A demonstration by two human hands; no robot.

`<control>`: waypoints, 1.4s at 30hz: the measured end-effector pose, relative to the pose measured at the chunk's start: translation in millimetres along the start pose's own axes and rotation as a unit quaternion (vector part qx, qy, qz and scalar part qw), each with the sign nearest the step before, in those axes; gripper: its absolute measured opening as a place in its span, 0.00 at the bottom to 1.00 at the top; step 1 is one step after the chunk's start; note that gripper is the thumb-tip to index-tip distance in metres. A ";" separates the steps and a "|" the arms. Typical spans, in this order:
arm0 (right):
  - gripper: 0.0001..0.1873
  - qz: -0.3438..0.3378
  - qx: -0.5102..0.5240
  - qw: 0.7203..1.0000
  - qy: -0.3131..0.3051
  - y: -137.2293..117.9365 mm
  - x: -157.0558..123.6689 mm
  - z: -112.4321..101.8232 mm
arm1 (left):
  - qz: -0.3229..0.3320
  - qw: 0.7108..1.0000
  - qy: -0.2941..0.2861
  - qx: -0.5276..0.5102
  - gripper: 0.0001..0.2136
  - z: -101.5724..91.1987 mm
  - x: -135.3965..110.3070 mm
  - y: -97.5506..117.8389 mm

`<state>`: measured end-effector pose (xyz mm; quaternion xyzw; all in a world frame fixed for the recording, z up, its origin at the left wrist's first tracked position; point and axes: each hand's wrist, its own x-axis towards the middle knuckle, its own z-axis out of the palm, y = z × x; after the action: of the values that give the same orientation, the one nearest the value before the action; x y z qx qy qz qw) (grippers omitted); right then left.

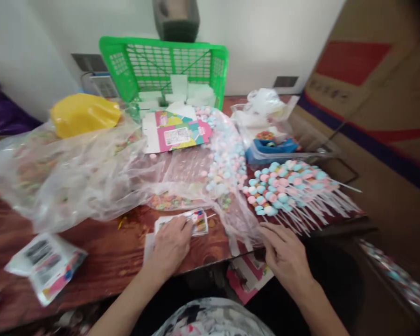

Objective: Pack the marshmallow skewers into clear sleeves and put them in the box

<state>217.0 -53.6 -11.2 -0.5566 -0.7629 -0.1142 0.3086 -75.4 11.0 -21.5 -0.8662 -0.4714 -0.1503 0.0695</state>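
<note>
My left hand (173, 240) lies over a small white printed packet (200, 223) on the table, its bent fingers closed on the packet's left part. A thin white stick (212, 216) shows at the packet's right edge. My right hand (285, 249) is open at the front table edge, with its fingers extended beside the clear plastic bag (238, 219). Just beyond it lies a pile of pink and blue candy skewers (289, 184) on white sticks. Pink and blue candy balls (226, 149) fill part of the clear bag.
A green basket (226, 65) with white boxes stands behind. A colourful carton (177, 133) lies on the bags. To the left are a large bag of ring-shaped candies (63, 177), a yellow item (86, 114) and a white packet (47, 263). A clear tub (266, 156) stands right, near large cardboard (381, 116).
</note>
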 end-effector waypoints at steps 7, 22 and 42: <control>0.13 0.048 -0.089 0.990 0.099 31.0 8.6 -27.7 | -0.033 0.979 0.128 -0.156 0.08 13.3 -3.0 -13.3; 0.07 -0.007 -0.325 0.941 -0.089 81.5 82.3 -20.1 | -0.125 0.953 0.084 -0.264 0.10 5.0 -3.5 -11.2; 0.05 0.126 0.279 0.952 0.003 -10.9 32.1 -8.6 | -0.253 0.871 -0.004 -0.421 0.05 -3.1 -5.9 -32.6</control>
<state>203.8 -36.9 16.5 -0.5396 -0.6869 0.1420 0.4656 -106.4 23.3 -21.2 -0.6650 -0.5670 -0.3438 -0.3436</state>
